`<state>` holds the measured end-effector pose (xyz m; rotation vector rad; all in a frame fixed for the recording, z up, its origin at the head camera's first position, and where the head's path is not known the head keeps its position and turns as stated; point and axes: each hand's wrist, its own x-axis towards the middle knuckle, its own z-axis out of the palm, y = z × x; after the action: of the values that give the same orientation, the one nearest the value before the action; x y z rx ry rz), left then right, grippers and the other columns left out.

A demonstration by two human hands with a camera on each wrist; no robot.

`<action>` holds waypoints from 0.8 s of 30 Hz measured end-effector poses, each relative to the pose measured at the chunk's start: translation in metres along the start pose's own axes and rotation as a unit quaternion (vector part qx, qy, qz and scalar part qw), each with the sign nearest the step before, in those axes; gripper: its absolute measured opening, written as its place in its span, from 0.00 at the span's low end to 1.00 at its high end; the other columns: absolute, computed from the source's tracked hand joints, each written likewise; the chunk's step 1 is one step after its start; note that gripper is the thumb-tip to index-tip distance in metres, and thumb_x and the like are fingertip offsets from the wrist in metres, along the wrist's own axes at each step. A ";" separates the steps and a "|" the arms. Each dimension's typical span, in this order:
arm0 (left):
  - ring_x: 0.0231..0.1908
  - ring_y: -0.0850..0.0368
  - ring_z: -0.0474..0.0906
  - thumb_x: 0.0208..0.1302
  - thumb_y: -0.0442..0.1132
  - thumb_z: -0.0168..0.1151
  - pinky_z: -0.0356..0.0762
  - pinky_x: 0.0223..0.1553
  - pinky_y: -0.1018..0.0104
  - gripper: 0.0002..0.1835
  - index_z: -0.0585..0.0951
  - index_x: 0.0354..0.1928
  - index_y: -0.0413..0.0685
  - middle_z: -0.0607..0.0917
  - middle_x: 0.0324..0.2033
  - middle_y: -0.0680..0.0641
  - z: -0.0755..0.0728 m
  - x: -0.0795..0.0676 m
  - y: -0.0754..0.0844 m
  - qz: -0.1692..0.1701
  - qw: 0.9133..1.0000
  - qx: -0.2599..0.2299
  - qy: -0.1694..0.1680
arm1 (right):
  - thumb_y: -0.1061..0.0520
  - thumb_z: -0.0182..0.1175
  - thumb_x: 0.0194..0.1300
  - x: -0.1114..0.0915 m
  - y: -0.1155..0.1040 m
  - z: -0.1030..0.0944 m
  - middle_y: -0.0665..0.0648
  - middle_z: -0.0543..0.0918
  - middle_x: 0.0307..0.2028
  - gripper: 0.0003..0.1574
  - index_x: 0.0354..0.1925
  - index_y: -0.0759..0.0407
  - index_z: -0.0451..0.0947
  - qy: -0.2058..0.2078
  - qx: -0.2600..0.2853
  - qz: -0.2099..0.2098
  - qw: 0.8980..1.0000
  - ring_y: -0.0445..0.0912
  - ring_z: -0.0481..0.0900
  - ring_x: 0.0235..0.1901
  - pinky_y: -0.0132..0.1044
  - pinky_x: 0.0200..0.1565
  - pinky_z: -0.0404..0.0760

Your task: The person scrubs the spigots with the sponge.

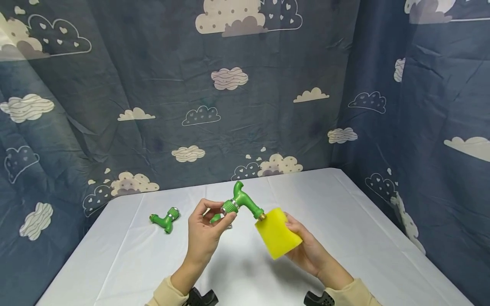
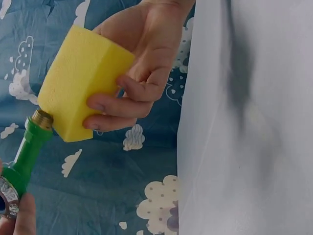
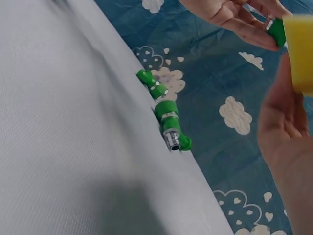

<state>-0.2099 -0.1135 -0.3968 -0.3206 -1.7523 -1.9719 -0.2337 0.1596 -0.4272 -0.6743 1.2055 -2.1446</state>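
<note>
My left hand (image 1: 204,231) pinches a green tap (image 1: 245,199) by its ribbed collar, between thumb and fingers, above the table. The tap's brass threaded end (image 2: 42,119) points toward a yellow sponge (image 1: 277,233) and appears to touch its edge. My right hand (image 1: 308,250) grips that sponge from its right side, fingers curled over one face in the left wrist view. In the right wrist view, the sponge (image 3: 299,54) hides much of the held tap, and my left hand (image 3: 234,19) shows at the top.
Two more green taps lie on the white table (image 1: 126,255): one tap (image 1: 165,219) at the left, and another (image 3: 171,122) partly hidden behind my left hand in the head view. A dark cloud-print curtain (image 1: 153,85) stands behind and beside the table.
</note>
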 end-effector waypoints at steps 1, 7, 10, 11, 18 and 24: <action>0.38 0.60 0.86 0.55 0.20 0.78 0.93 0.34 0.65 0.19 0.80 0.47 0.31 0.84 0.45 0.43 0.000 0.001 -0.001 0.000 1.000 0.006 0.003 | 0.52 0.41 0.85 0.000 0.000 0.000 0.47 0.82 0.53 0.19 0.66 0.39 0.68 0.008 -0.012 -0.010 1.000 0.39 0.83 0.48 0.30 0.52 0.88; 0.38 0.59 0.87 0.51 0.25 0.84 0.94 0.40 0.64 0.20 0.84 0.44 0.38 0.87 0.43 0.38 -0.001 0.003 -0.006 0.000 0.998 0.055 -0.009 | 0.61 0.47 0.80 0.003 0.006 0.005 0.46 0.83 0.50 0.18 0.58 0.43 0.75 0.079 -0.174 -0.116 0.975 0.40 0.82 0.44 0.30 0.44 0.87; 0.40 0.59 0.88 0.48 0.29 0.87 0.94 0.42 0.63 0.20 0.87 0.43 0.43 0.88 0.43 0.42 0.000 0.002 -0.005 0.015 0.996 0.084 -0.020 | 0.68 0.55 0.75 0.006 0.010 0.008 0.48 0.83 0.54 0.18 0.57 0.51 0.77 0.114 -0.272 -0.181 0.938 0.41 0.83 0.48 0.30 0.48 0.88; 0.40 0.59 0.88 0.48 0.30 0.87 0.94 0.43 0.63 0.21 0.88 0.43 0.45 0.89 0.43 0.44 0.000 0.002 -0.004 0.023 0.995 0.094 -0.022 | 0.69 0.58 0.73 0.007 0.011 0.009 0.49 0.83 0.56 0.18 0.56 0.54 0.78 0.125 -0.304 -0.200 0.923 0.41 0.83 0.50 0.29 0.50 0.87; 0.42 0.59 0.89 0.53 0.36 0.86 0.94 0.41 0.64 0.19 0.91 0.47 0.51 0.89 0.42 0.47 0.003 -0.006 -0.001 0.050 0.985 0.139 -0.092 | 0.73 0.74 0.58 0.008 0.018 0.017 0.55 0.79 0.61 0.28 0.53 0.53 0.82 0.137 -0.483 -0.297 0.812 0.42 0.78 0.62 0.28 0.66 0.79; 0.43 0.57 0.91 0.59 0.38 0.83 0.93 0.42 0.65 0.18 0.91 0.52 0.48 0.90 0.44 0.45 0.002 -0.010 0.001 0.037 0.974 0.143 -0.172 | 0.73 0.77 0.50 0.011 0.022 0.017 0.61 0.80 0.59 0.31 0.51 0.52 0.84 0.137 -0.556 -0.360 0.737 0.46 0.79 0.61 0.26 0.67 0.79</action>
<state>-0.2010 -0.1102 -0.4002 -0.6467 -2.1731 -1.6541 -0.2246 0.1332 -0.4375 -1.5455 2.8103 -1.8525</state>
